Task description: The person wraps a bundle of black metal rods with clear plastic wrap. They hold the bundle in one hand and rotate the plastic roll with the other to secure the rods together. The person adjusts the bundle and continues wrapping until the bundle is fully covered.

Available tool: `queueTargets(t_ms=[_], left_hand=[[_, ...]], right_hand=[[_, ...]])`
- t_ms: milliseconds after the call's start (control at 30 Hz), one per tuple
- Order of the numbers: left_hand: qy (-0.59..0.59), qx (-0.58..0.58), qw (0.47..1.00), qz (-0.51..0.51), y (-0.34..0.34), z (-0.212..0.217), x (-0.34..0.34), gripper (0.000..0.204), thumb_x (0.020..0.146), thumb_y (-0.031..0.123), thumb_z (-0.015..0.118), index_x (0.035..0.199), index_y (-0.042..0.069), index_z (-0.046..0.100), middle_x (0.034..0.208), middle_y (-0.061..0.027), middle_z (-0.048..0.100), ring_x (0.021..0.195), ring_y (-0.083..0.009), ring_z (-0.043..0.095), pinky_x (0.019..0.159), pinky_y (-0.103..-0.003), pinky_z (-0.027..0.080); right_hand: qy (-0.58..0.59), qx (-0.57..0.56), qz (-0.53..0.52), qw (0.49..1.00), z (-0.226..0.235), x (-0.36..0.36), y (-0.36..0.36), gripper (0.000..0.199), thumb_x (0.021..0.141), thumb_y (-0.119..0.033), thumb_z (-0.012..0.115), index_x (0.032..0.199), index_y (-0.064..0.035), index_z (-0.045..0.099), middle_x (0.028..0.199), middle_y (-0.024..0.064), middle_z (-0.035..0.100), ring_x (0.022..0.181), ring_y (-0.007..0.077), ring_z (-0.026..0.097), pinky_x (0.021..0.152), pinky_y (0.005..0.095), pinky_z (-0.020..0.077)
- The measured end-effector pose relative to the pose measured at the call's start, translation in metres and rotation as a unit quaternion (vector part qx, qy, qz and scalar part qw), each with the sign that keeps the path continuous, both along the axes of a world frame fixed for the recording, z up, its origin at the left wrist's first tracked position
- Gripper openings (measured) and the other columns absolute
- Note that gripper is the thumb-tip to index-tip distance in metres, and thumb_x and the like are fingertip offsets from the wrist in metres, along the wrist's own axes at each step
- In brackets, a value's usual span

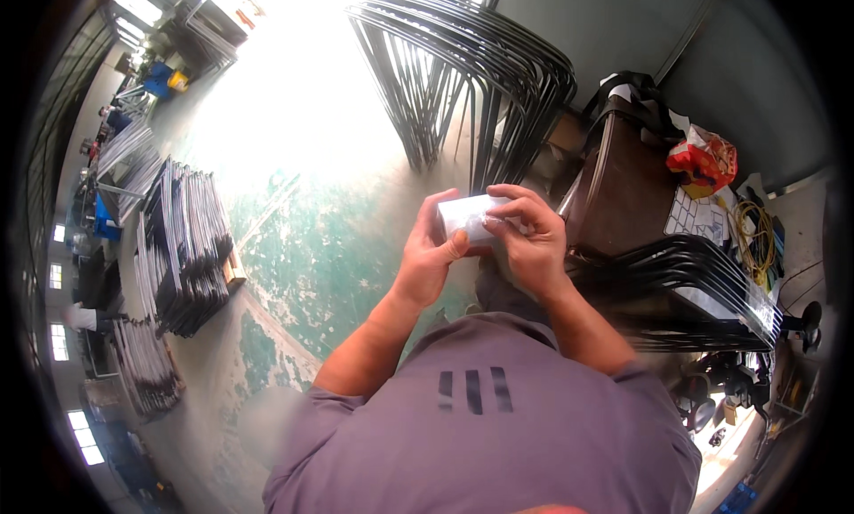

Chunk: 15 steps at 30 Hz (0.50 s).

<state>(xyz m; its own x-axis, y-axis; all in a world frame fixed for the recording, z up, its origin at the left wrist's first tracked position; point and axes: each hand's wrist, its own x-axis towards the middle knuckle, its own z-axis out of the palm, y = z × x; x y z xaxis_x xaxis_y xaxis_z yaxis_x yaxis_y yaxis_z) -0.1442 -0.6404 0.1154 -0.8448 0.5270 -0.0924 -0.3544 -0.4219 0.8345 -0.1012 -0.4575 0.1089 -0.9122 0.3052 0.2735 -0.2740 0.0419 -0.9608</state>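
A person in a grey T-shirt [476,452] cradles a small white packet [463,213] at chest height, to the left of a brown tabletop [614,203] in a workshop. The left hand [429,252] pinches the packet's left end, thumb on its near edge; the fingers of the right hand [534,243] curl narrowly over its opposite end, and exactly where each tip presses cannot be told. Looking light enough for one hand, the packet seems thin-walled and likely to crease, so a firm squeeze could dent it; its bright sheen, perhaps film or glossy paper, suggests a slippery face. The short ends and long edges look the surest places to hold, with the middle left unpressed. Its contents, if any, are hidden. Ahead and left of the tabletop stands a tall bundle of bent black tubes [471,56]; on its near side lies a lower stack of curved black tubes [685,278]. A red-and-white plastic bag [703,161] sits toward its right, with a yellow cable coil [754,238] farther right
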Motion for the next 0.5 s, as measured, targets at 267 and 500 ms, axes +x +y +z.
queueTargets(t_ms=[267,500], left_hand=[[0.001,0.047,0.998,0.031,0.002,-0.008,-0.11,0.073,0.094,0.015,0.085,0.154,0.006,0.044,0.146,-0.016,0.059,0.137,-0.0321,0.059,0.118,-0.053,0.048],[-0.068,0.199,0.978,0.01,-0.018,-0.006,-0.196,0.072,0.093,0.016,0.083,0.155,0.008,0.047,0.15,-0.0169,0.059,0.14,-0.033,0.055,0.123,-0.05,0.039]], right_hand=[[-0.005,0.049,-0.094,0.994,0.011,-0.123,-0.023,0.019,0.107,-0.016,0.069,0.107,0.0028,0.063,0.11,0.0215,0.078,0.091,0.0315,0.077,0.08,0.0403,0.0596],[0.043,0.142,-0.134,0.98,0.025,-0.216,-0.047,0.014,0.107,-0.009,0.067,0.106,0.0001,0.056,0.086,0.0182,0.074,0.079,0.0362,0.076,0.069,0.0416,0.0581]])
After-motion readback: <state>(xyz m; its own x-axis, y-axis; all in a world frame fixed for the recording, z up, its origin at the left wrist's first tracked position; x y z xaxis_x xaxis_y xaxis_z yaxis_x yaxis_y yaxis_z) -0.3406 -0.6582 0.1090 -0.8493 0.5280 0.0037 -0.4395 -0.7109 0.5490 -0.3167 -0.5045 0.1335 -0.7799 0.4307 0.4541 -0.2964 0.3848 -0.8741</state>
